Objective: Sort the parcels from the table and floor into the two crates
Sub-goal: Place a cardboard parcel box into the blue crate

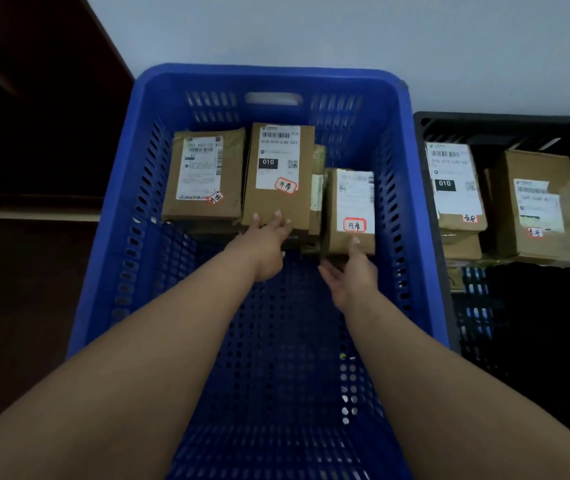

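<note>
L hand [269, 237] is laid on the near edge of the middle parcel [278, 174], fingers spread flat over its top; no full grasp is seen. R hand [351, 268] is held open, fingertips touching the near end of the small parcel [349, 209], thumb apart, nothing enclosed. Just left of L hand a third parcel [204, 174] is seen, w/ white label. More flat parcels are partly hidden under these. All are contained at the far end of the blue crate [110, 271], whose perforated floor below both forearms is bare. Right of R hand, beyond the blue wall, a black crate [429, 126] is placed, w/ a labelled parcel [456, 185] and a bigger box [540, 209] stacked inside.
</note>
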Motion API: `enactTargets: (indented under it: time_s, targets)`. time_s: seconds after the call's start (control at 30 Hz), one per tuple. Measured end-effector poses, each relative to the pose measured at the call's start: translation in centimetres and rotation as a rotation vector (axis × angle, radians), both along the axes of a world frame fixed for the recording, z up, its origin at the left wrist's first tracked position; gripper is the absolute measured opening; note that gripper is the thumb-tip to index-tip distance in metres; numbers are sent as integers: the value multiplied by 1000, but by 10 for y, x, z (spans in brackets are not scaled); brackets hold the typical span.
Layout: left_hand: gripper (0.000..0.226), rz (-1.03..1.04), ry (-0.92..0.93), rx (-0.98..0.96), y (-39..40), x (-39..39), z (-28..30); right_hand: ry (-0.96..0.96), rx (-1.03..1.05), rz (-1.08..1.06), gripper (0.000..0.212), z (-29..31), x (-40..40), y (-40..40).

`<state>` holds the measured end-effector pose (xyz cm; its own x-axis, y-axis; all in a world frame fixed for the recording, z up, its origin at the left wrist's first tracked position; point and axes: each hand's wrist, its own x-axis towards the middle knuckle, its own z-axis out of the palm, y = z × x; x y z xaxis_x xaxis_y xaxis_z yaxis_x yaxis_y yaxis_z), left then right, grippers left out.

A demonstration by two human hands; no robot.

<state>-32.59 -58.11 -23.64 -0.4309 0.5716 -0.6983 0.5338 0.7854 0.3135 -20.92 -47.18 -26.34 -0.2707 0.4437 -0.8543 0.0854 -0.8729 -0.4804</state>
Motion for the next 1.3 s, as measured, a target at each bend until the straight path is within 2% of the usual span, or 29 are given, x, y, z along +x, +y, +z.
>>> enactTargets:
  time_s: [0.13, 0.27, 0.37, 0.53, 0.7, 0.83, 0.97, 1.3]
  targets:
    - [70, -1, 6, 0, 1, -1, -3, -15, 106, 199, 39, -3, -18, 20]
    - [74, 9, 1, -14, 4, 0, 0, -86, 121, 341, 32, 2, -42, 44]
    - [77, -10, -1, -87, 14, 0, 11, -148, 141, 426, 38, 3, -41, 44]
    - [68, -87, 22, -232, 38, -1, 37, -245, 366, 639, 54, 9, -24, 39]
    - [55, -147, 131, -138, 21, 1, 48, -306, 653, 907, 53, 32, 6, 36]
    - [51, -171, 214, -64, -5, 9, 63, -462, 881, 1225, 56, 60, 32, 24]
    - [50, -214, 277, 0, -33, 23, 99, -555, 1029, 1380, 53, 102, 59, -1]
    - [45, -382, 443, 44, -79, 75, 205, -673, 1268, 1464, 43, 220, 129, -44]
